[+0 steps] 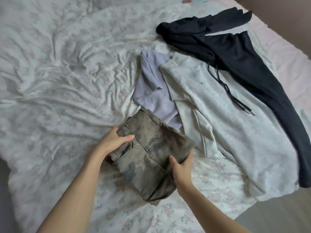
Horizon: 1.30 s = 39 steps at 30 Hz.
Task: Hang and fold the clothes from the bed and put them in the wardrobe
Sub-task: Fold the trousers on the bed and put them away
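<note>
Folded olive-brown washed jeans (148, 153) lie near the front of the bed. My left hand (114, 140) grips their left edge, thumb on top. My right hand (181, 170) holds the right side, thumb on the fabric and fingers curled under the fold. Behind the jeans lies a crumpled lilac top (154, 93). To its right a light grey sweatshirt (227, 118) is spread out. Dark navy drawstring trousers (240, 64) stretch diagonally across the sweatshirt's far side, their cords trailing over it.
The bed (58, 73) carries a wrinkled white duvet with a faint floral print. Its right edge runs diagonally beside a pink sheet border (284, 52) and a brown surface at the top right. Grey floor (277, 214) shows at the lower right.
</note>
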Tool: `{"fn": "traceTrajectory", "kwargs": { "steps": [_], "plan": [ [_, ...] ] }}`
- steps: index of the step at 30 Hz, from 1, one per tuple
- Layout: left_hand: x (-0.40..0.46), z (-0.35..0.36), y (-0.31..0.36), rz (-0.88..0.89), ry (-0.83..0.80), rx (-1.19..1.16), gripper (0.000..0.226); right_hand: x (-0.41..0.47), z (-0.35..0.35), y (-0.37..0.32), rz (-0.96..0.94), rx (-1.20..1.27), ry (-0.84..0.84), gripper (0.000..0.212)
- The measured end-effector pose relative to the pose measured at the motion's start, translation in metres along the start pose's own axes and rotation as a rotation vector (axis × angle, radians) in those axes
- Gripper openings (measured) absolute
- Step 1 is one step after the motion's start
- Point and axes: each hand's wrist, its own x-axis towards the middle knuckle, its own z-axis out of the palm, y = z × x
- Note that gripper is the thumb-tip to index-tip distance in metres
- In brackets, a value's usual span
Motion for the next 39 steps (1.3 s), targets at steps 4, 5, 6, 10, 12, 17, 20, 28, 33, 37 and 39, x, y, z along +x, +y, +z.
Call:
{"fn": "traceTrajectory", "kwargs": {
  "steps": [4,5,6,10,12,17,20,28,33,37,39],
  "plan": [
    [-0.046,0.02,-0.04,-0.091,0.04,-0.367,0.052,0.015,-0.014,-0.04,-0.271,-0.136,-0.126,0.07],
    [-0.054,0.029,-0.05,-0.142,0.021,-0.468,0.051,0.024,-0.019,-0.045,-0.305,-0.193,-0.171,0.069],
    [-0.058,0.04,-0.059,-0.18,0.02,-0.546,0.059,0.034,-0.022,-0.048,-0.323,-0.286,-0.213,0.069],
    [-0.055,0.08,-0.068,-0.247,0.136,-0.582,0.079,0.063,-0.035,-0.031,-0.224,-0.668,-0.366,0.08],
    [-0.047,0.091,-0.064,-0.204,0.223,-0.617,0.062,0.064,-0.041,-0.02,-0.174,-0.698,-0.38,0.085],
    [-0.047,0.092,-0.058,-0.129,0.284,-0.657,0.028,0.05,-0.038,-0.007,-0.284,-0.716,-0.288,0.082],
    [-0.055,0.088,-0.05,-0.035,0.358,-0.604,0.014,0.037,-0.037,-0.016,-0.403,-0.717,-0.228,0.069],
    [-0.172,0.073,-0.022,0.013,0.751,-0.563,0.036,-0.036,-0.048,-0.085,-0.723,-0.67,-0.275,0.057],
    [-0.275,0.055,-0.016,0.108,0.993,-0.666,0.036,-0.107,-0.053,-0.123,-0.958,-0.584,-0.375,0.052],
    [-0.362,0.033,-0.02,0.183,1.177,-0.677,0.026,-0.173,-0.05,-0.145,-1.063,-0.439,-0.463,0.054],
    [-0.404,0.016,-0.028,0.223,1.26,-0.701,0.03,-0.211,-0.04,-0.158,-1.116,-0.362,-0.527,0.052]
  ]
}}
